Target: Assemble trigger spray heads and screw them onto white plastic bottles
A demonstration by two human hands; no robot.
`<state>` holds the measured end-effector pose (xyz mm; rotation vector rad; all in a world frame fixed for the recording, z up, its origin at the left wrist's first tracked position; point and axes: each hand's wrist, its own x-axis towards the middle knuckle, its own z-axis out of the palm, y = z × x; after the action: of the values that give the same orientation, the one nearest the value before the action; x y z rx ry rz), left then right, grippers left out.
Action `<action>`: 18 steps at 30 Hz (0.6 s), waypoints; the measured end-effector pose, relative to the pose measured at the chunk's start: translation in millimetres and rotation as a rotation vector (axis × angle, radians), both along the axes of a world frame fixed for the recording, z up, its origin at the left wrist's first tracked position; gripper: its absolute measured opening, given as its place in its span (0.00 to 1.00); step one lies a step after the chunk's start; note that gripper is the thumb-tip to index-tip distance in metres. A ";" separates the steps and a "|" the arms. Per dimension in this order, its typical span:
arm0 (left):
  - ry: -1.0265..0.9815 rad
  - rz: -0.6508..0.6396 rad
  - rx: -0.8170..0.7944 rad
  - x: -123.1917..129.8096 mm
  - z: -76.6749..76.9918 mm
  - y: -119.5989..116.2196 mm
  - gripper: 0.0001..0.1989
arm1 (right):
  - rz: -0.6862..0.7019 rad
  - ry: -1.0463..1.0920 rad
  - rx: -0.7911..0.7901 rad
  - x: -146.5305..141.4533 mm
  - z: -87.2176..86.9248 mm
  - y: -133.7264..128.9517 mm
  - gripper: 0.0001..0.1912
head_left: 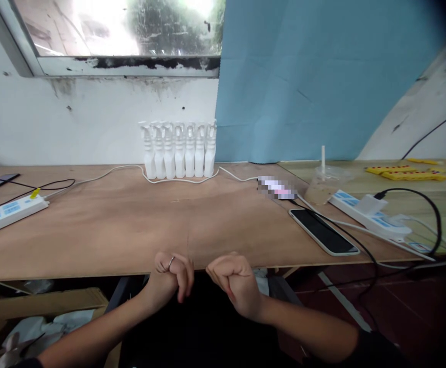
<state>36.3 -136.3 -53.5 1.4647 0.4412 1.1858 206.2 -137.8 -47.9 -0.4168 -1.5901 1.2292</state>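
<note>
My left hand point(171, 276) is at the front edge of the wooden table point(103, 225), its fingers curled downward and a ring on one of them. No object shows in it. Facing it across a small gap, my right hand point(235, 282) is closed in a loose fist, with nothing visible between the fingers. At the back of the table, against the wall, several white spray bottles point(179, 153) stand upright in a row. They are well beyond both hands.
To the right lie a black-screened phone point(324, 231), a power strip point(368, 217) with cables, a plastic cup point(320, 186) with a straw and yellow packets point(410, 174). Another power strip point(10, 212) is at left. A cardboard box point(80, 301) sits below the table.
</note>
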 end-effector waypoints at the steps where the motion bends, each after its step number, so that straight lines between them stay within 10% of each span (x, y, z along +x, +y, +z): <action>1: -0.036 -0.007 -0.042 0.4 0.7 0.2 0.23 | 0.003 0.013 -0.018 -0.2 0.4 1.5 0.24; 8: -0.395 -0.194 -0.571 1.4 1.5 10.1 0.22 | 0.033 -0.045 -0.026 -3.5 -5.2 6.8 0.21; 15: -0.519 -0.285 -0.464 6.3 12.7 -3.0 0.27 | 0.060 -0.144 -0.150 -4.2 6.6 1.6 0.05; 18: -0.528 -0.402 -0.462 8.9 19.4 -13.1 0.23 | 0.218 -0.242 -0.085 -7.7 10.7 -1.8 0.35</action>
<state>45.2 -149.5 -34.0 0.7542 0.0392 1.0077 198.5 -139.6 -37.3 -0.4690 -1.8306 1.4597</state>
